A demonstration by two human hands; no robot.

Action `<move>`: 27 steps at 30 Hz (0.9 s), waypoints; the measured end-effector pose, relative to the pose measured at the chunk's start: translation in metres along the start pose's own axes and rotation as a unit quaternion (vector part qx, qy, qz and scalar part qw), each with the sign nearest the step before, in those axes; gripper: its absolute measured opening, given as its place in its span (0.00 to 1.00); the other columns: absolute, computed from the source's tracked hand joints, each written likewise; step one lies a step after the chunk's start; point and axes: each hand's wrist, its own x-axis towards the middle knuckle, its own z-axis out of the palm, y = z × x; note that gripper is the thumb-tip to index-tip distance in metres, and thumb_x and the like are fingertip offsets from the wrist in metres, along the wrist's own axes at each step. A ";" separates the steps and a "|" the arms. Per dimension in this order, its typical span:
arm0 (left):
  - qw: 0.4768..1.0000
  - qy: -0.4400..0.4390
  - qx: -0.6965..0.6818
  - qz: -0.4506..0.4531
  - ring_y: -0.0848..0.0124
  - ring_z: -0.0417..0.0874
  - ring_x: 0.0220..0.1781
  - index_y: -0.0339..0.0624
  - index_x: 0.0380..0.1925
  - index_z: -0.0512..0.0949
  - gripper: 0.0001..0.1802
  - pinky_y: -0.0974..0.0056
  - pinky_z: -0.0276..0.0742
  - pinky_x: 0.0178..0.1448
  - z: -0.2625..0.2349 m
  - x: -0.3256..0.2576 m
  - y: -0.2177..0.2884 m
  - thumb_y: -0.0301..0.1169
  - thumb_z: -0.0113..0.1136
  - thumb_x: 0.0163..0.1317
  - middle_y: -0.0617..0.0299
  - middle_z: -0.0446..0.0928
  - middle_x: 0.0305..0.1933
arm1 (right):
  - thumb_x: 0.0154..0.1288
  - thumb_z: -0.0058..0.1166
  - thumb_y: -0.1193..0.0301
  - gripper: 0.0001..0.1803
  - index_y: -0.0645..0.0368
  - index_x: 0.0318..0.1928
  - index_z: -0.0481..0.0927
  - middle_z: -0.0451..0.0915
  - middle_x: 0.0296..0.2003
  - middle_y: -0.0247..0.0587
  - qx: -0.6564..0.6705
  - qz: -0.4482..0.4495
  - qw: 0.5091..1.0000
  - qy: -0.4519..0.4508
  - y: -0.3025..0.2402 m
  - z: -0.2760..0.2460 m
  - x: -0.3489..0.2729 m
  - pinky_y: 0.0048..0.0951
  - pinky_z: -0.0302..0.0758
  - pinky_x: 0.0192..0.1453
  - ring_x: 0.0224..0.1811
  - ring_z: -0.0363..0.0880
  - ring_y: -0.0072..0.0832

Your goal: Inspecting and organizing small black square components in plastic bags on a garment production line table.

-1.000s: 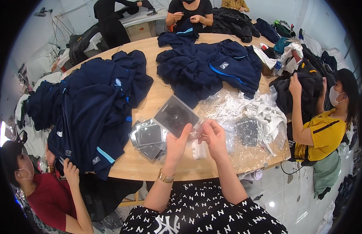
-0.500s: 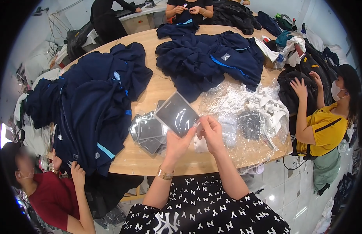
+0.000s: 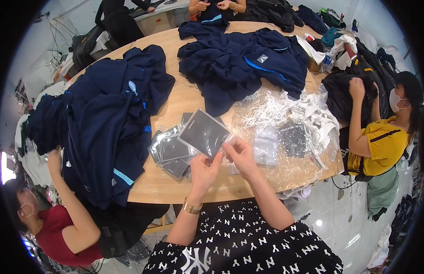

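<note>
A square black card in a clear plastic sleeve (image 3: 204, 132) is held up above the table, tilted away from me. My left hand (image 3: 205, 171) pinches its lower edge between thumb and fingers. At the lower right corner, the fingertips of my right hand (image 3: 241, 156) are closed on the edge of the clear sleeve. Beneath and to the left lies a loose, overlapping stack of similar sleeved black cards (image 3: 174, 150), partly covered by the held one. Right of my hands rests a crumpled clear plastic bag (image 3: 267, 157) with white pieces in and around it.
White cords and strips (image 3: 308, 112) and a black printed piece (image 3: 293, 138) lie to the right. Navy garments (image 3: 107, 118) cover the table's left side; more navy garments (image 3: 239, 64) lie at the back. Co-workers sit at left in red (image 3: 68, 230) and right in yellow (image 3: 381, 146).
My right fingers have shifted slightly left along the sleeve's corner, and the card has turned a little. The red-sleeved co-worker's arm has reached farther forward; the yellow-shirted co-worker's hands have moved on dark cloth.
</note>
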 end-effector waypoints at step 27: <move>0.883 0.033 -0.368 -0.289 0.82 0.69 0.19 0.32 0.36 0.76 0.32 0.78 0.66 0.23 -0.037 0.019 -0.054 0.55 0.43 0.61 0.68 0.71 0.18 | 0.61 0.44 0.54 0.32 0.55 0.61 0.58 0.69 0.52 0.56 -0.689 0.002 0.719 0.092 0.047 -0.121 -0.047 0.41 0.61 0.58 0.56 0.65 0.49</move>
